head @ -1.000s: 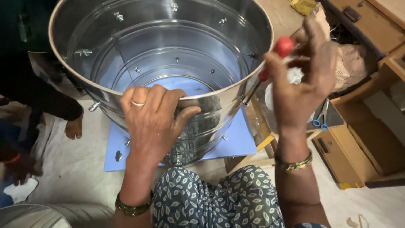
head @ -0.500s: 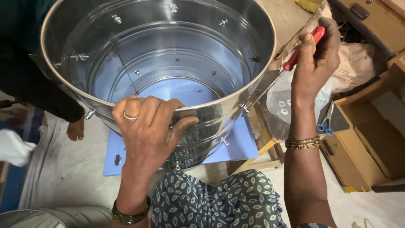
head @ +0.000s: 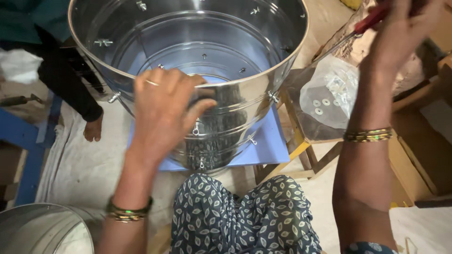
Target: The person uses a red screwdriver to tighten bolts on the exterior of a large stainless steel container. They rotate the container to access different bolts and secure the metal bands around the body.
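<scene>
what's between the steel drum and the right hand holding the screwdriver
In the head view, the screwdriver's metal shaft spans the gap from the right hand down toward the drum's rim; a clear bag of washers lies below.

A small metalworking or assembly workshop, worked at floor level. A large shiny steel drum, studded with bolts and wing nuts, sits on a blue board. A plastic bag of washers lies on a low wooden stool, beside cardboard boxes. A 2nd steel drum stands at lower left, and a red-handled screwdriver is in use.
</scene>
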